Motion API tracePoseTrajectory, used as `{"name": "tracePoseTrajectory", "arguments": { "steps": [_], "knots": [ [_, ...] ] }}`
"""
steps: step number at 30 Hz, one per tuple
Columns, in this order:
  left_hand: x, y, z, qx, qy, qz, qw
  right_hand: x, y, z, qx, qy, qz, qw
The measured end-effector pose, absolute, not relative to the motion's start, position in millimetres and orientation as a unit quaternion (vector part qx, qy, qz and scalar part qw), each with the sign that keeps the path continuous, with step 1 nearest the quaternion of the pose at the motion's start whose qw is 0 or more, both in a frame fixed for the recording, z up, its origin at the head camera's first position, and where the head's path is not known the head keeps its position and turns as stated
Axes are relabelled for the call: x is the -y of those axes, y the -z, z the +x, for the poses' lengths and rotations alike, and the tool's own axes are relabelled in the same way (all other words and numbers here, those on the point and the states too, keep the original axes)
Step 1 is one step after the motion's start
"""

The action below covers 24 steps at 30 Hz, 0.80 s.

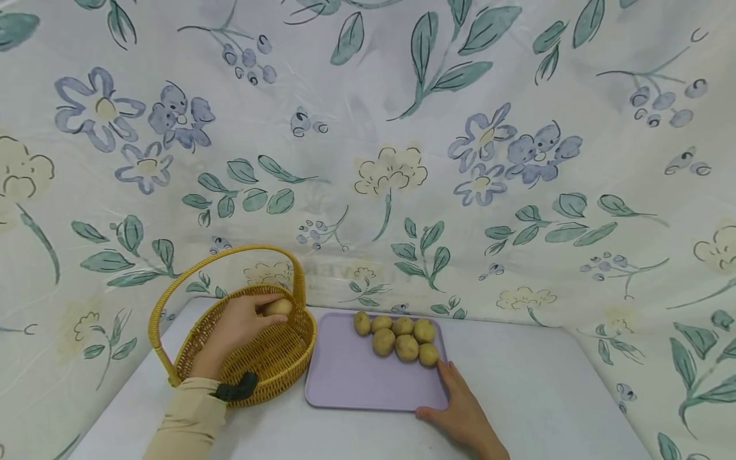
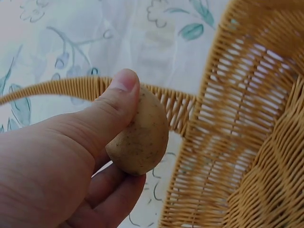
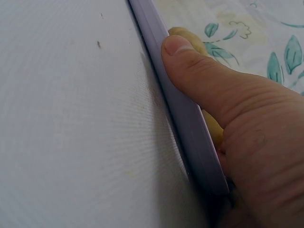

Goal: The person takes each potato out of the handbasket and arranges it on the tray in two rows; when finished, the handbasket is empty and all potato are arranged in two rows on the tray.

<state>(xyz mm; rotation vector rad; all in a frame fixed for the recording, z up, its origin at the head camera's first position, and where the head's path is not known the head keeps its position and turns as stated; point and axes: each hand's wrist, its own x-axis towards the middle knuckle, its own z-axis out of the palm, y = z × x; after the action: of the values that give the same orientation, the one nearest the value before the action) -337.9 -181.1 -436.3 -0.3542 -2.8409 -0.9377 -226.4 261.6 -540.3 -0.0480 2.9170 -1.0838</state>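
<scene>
My left hand [image 1: 244, 322] reaches over a yellow wicker basket [image 1: 287, 377] and pinches a potato [image 1: 278, 308] near the basket's far right side. In the left wrist view, the thumb lies over the brown-speckled potato [image 2: 142, 135] and fingers support it from below. My right hand [image 1: 462, 409] rests at the near right corner of a lilac tray [image 1: 368, 380], thumb at its front edge and fingers along its right side. Several potatoes [image 1: 406, 347] sit grouped in the far right part of the tray. In the right wrist view, the thumb touches the tray's rim [image 3: 178, 111].
A tall arched handle [image 1: 224, 252] rises over the basket. The basket and tray stand side by side on a white table [image 1: 517, 377]. Behind them hangs a floral cloth [image 1: 356, 191]. A dark strap [image 1: 237, 388] is on the left wrist.
</scene>
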Motion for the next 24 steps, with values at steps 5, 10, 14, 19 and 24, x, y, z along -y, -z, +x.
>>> {"name": "tracePoseTrajectory", "arguments": {
  "steps": [5,10,14,19,24],
  "knots": [
    [173,433,-334,0.938,0.312,-0.131,0.077,-262,542,-227,-0.939,0.344,-0.013,0.018],
    [165,431,-330,0.933,0.322,-0.138,0.079,-263,542,-228,-0.938,0.345,-0.012,0.016],
    [161,432,-330,0.931,0.328,-0.141,0.073,-263,542,-228,-0.938,0.347,-0.014,0.014],
    [151,433,-332,0.929,0.33,-0.155,0.07,-262,541,-228,-0.936,0.352,-0.014,0.013],
    [141,435,-330,0.927,0.334,-0.158,0.07,-261,538,-227,-0.934,0.356,-0.012,0.016]
  ]
}}
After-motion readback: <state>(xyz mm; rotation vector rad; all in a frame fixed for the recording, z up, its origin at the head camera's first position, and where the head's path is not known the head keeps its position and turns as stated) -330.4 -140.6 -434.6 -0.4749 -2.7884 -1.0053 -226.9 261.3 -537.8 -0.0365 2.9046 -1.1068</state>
